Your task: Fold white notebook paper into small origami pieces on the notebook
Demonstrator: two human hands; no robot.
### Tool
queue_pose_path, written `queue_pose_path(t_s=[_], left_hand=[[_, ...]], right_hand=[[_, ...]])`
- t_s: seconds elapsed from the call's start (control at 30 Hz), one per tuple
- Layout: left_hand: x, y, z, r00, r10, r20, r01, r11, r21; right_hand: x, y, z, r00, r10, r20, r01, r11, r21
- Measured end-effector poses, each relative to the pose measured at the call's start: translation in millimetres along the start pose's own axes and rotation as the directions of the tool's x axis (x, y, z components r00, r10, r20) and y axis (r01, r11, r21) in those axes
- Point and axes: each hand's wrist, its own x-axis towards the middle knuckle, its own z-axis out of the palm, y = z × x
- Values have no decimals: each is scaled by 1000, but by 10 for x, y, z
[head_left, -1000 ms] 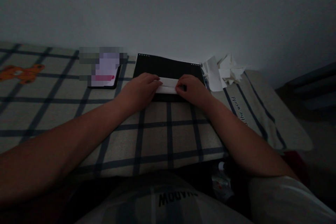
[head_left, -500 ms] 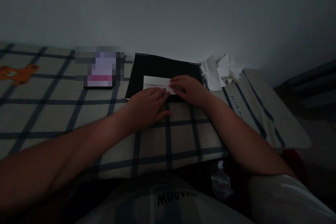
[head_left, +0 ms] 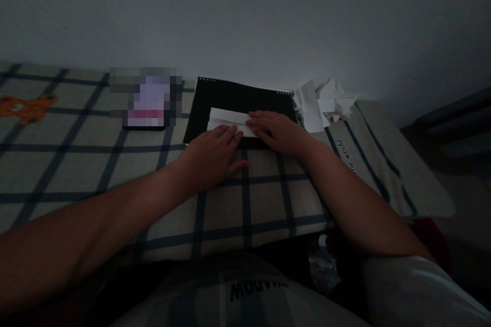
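Observation:
A folded sheet of white paper (head_left: pixel 227 115) lies on a black notebook cover (head_left: pixel 245 95) with punched holes along its far edge. A crease or fold edge runs lengthwise across the paper. My left hand (head_left: pixel 213 153) rests flat with its fingertips on the near left part of the paper, thumb held apart toward the cloth. Over the paper's right end lies my right hand (head_left: pixel 278 132), fingers stretched out and pressing down. Part of the paper is hidden under both hands.
Folded white paper pieces (head_left: pixel 335 101) are heaped right of the notebook. A phone (head_left: pixel 149 102) with a blurred screen lies to the left, an orange cutout (head_left: pixel 28 108) farther left. A checked cloth (head_left: pixel 264 204) covers the table. Below its edge is a clear plastic bottle (head_left: pixel 324 268).
My left fingers have slid slightly left and away from me along the paper. The paper's left end has shifted a little, and its fold edge shows more clearly. My right hand has barely moved.

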Motion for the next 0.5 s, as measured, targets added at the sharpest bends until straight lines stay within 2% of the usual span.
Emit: queue_pose_path(t_s=[0.17, 0.33, 0.5], left_hand=[[45, -77, 43, 1000, -8, 19, 9, 999, -43], [97, -237, 33, 999, -22, -42, 20, 999, -32], [107, -304, 48, 990, -105, -92, 105, 994, -9]], right_hand=[[-13, -13, -6, 999, -4, -36, 4, 1000, 10], [-17, -41, -55, 995, -28, -100, 35, 998, 62], [-14, -53, -83, 994, -54, -99, 64, 992, 106]])
